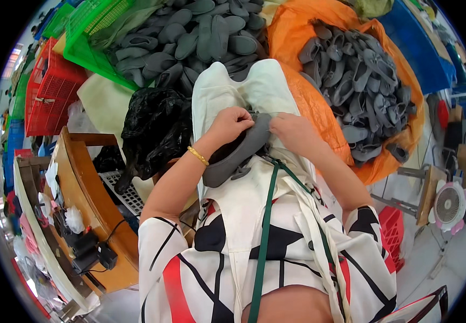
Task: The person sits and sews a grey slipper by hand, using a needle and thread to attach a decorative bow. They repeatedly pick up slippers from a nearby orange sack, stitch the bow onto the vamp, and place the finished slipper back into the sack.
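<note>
A dark grey shoe (250,149) rests across my lap on a white apron (233,207), its opening turned toward my left side. The fingertips of my left hand (230,127) are pinched together at the rim of the shoe's far end. My right hand (292,131) is closed in a pinch just right of that end, close to the shoe's outer side. Whatever lies between its fingertips is too small to make out. A small dark strap piece (240,173) shows under the shoe's lower side.
Many grey shoes (211,35) are heaped ahead, beside a green crate (90,40). An orange sack (297,89) full of grey shoes (359,72) lies at the right. A black plastic bag (157,126) and wooden table (90,199) are on the left; a small fan (449,206) stands right.
</note>
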Demonstrator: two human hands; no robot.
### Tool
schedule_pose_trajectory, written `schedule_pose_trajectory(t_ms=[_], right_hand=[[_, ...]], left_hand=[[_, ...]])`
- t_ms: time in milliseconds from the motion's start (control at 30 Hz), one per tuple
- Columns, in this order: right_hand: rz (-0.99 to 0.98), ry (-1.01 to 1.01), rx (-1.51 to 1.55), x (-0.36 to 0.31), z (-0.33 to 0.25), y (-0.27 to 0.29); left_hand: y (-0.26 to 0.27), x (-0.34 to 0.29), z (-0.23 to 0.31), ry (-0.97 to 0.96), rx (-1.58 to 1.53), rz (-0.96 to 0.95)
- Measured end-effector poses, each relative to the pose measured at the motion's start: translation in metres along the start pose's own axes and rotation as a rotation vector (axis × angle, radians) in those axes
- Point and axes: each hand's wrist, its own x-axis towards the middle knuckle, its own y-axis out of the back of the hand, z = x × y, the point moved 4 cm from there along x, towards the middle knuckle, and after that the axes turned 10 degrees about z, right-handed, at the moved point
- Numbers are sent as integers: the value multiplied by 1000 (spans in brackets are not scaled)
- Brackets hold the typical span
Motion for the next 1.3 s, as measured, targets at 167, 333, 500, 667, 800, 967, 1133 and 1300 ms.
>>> schedule_pose_trajectory(t_ms=[167,333,500,667,800,967,1133,1300], right_hand=[[8,-56,-18,-2,-16,-2],[-307,-263,-126,-2,-46,15],[-706,-331,-3,-43,-26,-8],[-533,-688,556,-46,-27,27],[-172,-322,284,-16,-30,25],[-298,-311,-72,11,-39,11],[-302,-222,-203,21,-38,-4],[-292,-200,-205,24,-34,-10]], left_hand=[[-9,-5,-12,-88,64,42],[-6,-4,-23,112,-85,-7],[-8,1,-23,168,-119,-35],[-3,-9,-14,309,-295,-43],[-8,-12,-11,365,-325,-69],[-6,-18,-13,377,-384,-82],[-5,-21,-15,411,-402,-74],[-7,-18,-15,418,-414,-78]])
